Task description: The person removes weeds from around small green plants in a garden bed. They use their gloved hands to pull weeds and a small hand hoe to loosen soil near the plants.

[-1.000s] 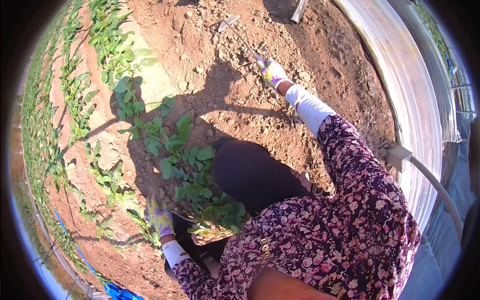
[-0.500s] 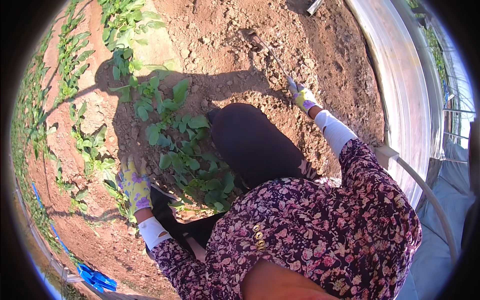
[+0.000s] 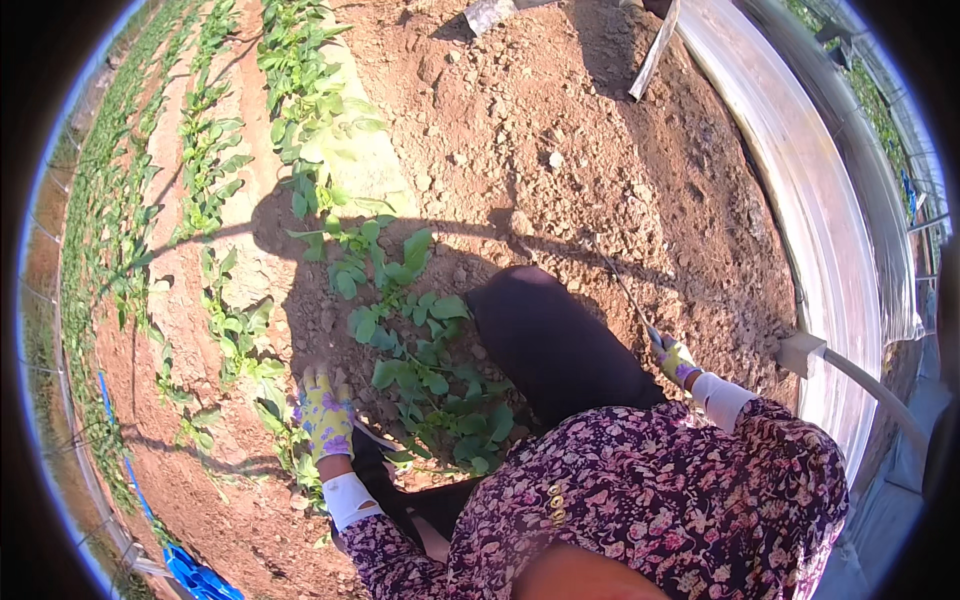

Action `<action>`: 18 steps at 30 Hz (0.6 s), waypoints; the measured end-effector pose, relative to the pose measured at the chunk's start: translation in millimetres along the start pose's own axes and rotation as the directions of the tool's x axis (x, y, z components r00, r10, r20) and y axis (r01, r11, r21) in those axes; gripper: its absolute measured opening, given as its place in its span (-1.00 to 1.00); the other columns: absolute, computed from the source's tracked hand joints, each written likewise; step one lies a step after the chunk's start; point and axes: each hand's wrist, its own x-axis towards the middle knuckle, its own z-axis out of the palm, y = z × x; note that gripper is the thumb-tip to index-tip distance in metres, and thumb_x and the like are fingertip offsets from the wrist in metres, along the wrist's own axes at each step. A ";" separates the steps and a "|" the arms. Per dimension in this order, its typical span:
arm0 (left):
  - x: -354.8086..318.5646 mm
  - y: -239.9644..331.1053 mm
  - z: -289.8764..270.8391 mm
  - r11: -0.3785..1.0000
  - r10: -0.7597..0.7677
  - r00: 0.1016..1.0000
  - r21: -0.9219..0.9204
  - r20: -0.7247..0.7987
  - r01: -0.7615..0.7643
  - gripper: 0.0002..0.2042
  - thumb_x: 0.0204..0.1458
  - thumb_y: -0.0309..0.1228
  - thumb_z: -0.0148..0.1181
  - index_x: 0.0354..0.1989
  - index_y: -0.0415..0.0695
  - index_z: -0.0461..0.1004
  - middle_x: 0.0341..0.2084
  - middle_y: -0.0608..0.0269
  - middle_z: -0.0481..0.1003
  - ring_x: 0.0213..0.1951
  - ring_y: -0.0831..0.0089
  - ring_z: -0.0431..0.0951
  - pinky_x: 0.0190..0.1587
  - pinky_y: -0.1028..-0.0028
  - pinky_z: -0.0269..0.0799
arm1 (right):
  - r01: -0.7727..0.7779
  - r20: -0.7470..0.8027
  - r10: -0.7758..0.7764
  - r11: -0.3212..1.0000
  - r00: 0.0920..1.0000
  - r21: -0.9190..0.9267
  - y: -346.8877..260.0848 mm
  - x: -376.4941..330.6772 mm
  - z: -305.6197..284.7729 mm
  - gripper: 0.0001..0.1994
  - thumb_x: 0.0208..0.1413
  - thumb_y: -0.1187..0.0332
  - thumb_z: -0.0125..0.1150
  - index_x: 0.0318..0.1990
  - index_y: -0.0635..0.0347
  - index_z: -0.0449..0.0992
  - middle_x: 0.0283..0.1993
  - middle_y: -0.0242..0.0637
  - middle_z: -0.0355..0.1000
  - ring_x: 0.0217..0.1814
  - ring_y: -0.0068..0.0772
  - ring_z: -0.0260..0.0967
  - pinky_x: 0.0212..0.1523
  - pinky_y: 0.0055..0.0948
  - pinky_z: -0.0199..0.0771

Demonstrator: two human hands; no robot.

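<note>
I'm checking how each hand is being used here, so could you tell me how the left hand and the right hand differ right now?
The left hand lies open and flat on the soil beside the leafy green plants; the right hand is closed around a thin metal tool that points out over bare earth. The left sits close to the body, the right reaches further out. Both wear yellow-and-purple patterned gloves with white cuffs.

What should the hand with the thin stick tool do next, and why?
Probably scratch the soil closer to the leafy plants. The right hand grips the thin tool, whose tip rests on bare dirt away from them, while the left hand rests beside the plants.
</note>
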 end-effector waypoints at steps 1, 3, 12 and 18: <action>-0.4 2.5 1.9 0.998 0.020 1.000 -0.057 -0.020 -0.021 -0.54 -0.02 -0.21 0.07 0.09 -0.06 0.29 0.10 0.04 0.24 0.13 0.10 0.23 0.12 0.09 0.14 | 0.101 -0.071 -0.105 0.993 0.992 -0.060 4.8 -2.8 -3.5 -0.58 0.14 0.10 -0.07 0.05 0.17 0.30 -0.38 -0.09 0.36 -0.32 -0.10 0.36 -0.26 -0.23 0.36; 3.4 -2.4 -5.8 0.995 0.097 0.988 -0.011 -0.119 -0.099 -0.56 -0.02 -0.23 0.08 0.06 -0.08 0.30 0.08 0.06 0.26 0.11 0.10 0.24 0.05 0.18 0.24 | 0.157 -0.110 -0.140 0.974 0.984 0.165 -38.6 11.7 -9.8 -0.64 0.13 0.10 -0.06 -0.07 0.18 0.32 -0.34 -0.04 0.39 -0.30 -0.07 0.40 -0.29 -0.23 0.37; -3.3 -3.7 -31.2 0.999 0.022 1.000 0.026 -0.015 -0.022 -0.51 -0.06 -0.14 0.12 0.08 -0.01 0.29 0.07 0.17 0.27 0.14 0.20 0.21 0.18 -0.09 -0.12 | 0.341 -0.116 -0.345 0.939 0.931 -0.053 -240.9 136.0 -52.5 -0.53 0.13 0.06 -0.12 0.03 0.24 0.33 -0.09 0.11 0.40 -0.03 0.10 0.35 0.00 -0.17 0.33; -4.0 5.0 -38.7 1.000 0.009 1.000 0.014 0.004 -0.009 -0.51 -0.06 -0.14 0.13 0.06 -0.01 0.30 0.06 0.15 0.29 0.14 0.19 0.22 0.18 -0.06 -0.11 | 0.427 -0.307 -0.446 0.895 0.841 -0.129 -300.8 188.9 -117.3 -0.56 0.16 0.13 -0.19 0.05 0.24 0.34 0.02 -0.03 0.37 0.05 0.01 0.32 0.04 -0.21 0.32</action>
